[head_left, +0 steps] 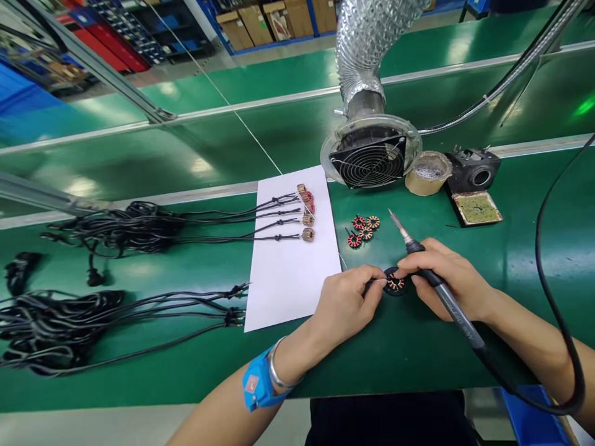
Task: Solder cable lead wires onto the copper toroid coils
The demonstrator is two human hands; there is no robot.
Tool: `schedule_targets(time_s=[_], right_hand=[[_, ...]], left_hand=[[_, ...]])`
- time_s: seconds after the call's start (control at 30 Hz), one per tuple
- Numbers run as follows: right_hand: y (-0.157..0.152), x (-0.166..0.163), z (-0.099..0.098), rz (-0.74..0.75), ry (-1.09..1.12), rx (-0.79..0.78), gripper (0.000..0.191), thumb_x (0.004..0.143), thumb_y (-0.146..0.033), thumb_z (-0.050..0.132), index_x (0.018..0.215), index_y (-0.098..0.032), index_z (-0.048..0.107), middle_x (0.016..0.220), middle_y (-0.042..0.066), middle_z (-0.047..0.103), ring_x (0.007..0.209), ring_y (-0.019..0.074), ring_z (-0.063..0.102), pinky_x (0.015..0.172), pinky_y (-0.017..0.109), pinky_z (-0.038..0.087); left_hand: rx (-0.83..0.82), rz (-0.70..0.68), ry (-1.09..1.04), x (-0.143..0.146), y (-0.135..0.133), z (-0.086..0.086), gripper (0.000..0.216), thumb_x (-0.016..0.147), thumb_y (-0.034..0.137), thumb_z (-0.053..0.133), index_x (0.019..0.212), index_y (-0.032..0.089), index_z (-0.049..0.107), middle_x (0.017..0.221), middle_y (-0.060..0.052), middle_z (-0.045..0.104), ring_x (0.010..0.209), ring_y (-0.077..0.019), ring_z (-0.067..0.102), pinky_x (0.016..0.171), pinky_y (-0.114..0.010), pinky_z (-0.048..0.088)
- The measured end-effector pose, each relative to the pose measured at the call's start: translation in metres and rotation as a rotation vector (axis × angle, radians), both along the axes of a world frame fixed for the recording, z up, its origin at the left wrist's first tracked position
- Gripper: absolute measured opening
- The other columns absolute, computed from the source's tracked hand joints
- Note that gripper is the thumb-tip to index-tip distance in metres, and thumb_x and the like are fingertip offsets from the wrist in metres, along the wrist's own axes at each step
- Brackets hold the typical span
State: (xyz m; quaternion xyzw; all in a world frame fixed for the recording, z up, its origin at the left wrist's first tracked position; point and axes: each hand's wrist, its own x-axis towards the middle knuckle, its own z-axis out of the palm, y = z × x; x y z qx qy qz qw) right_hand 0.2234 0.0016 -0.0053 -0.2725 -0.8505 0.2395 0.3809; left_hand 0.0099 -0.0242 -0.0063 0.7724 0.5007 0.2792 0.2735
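My left hand (346,303) pinches a thin wire or lead at the left side of a small round coil with copper windings (396,284) lying on the green bench. My right hand (449,275) touches the right side of that coil with its fingertips and holds a soldering iron (441,291) across the palm, its metal tip pointing up and away to the left. A blue wrist strap and a metal bangle sit on my left wrist. A few more small coils (365,229) lie just beyond my hands.
A white sheet (290,272) carries black cables with coils soldered at their ends (307,214). Black cable bundles (93,235) lie at the left. A fume fan on a foil duct (369,158), a solder tin (427,173), an iron stand (471,170) and a sponge tray (476,207) stand behind.
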Motion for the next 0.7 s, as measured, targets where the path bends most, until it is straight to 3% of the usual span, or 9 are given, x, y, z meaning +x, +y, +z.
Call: schedule_targets(time_s=[0.27, 0.47, 0.57, 0.7], right_hand=[[0.004, 0.003, -0.008, 0.017, -0.087, -0.097, 0.049, 0.078, -0.002, 0.050, 0.123, -0.020, 0.047, 0.093, 0.003, 0.066, 0.086, 0.0184, 0.054, 0.077, 0.034, 0.049], [0.001, 0.001, -0.003, -0.061, -0.009, 0.006, 0.047, 0.080, -0.004, 0.057, 0.122, -0.021, 0.048, 0.087, 0.002, 0.067, 0.080, 0.0189, 0.053, 0.074, 0.034, 0.048], [-0.001, -0.001, -0.006, -0.056, -0.060, 0.084, 0.042, 0.082, -0.005, 0.059, 0.119, -0.022, 0.052, 0.084, 0.002, 0.065, 0.074, 0.0189, 0.052, 0.068, 0.033, 0.047], [-0.002, 0.003, -0.010, -0.033, -0.136, 0.146, 0.032, 0.086, -0.011, 0.059, 0.114, -0.025, 0.061, 0.084, 0.004, 0.063, 0.074, 0.0215, 0.055, 0.064, 0.035, 0.046]], left_hand=[[0.019, 0.002, 0.013, -0.001, 0.001, -0.003, 0.013, 0.089, 0.018, 0.056, 0.090, 0.017, 0.069, 0.048, 0.009, 0.037, 0.042, -0.0079, 0.033, 0.049, -0.021, 0.032], [-0.028, 0.030, 0.017, -0.015, 0.004, 0.018, 0.014, 0.086, 0.020, 0.056, 0.093, 0.017, 0.068, 0.048, 0.010, 0.028, 0.041, -0.0070, 0.029, 0.044, -0.020, 0.026], [0.000, 0.147, 0.004, -0.041, 0.004, 0.036, 0.014, 0.087, 0.023, 0.057, 0.092, 0.018, 0.069, 0.048, 0.010, 0.026, 0.041, -0.0066, 0.028, 0.044, -0.020, 0.025], [0.160, 0.485, -0.054, -0.110, -0.004, 0.055, 0.018, 0.089, 0.030, 0.058, 0.090, 0.017, 0.071, 0.049, 0.009, 0.029, 0.044, -0.0070, 0.028, 0.045, -0.020, 0.025]])
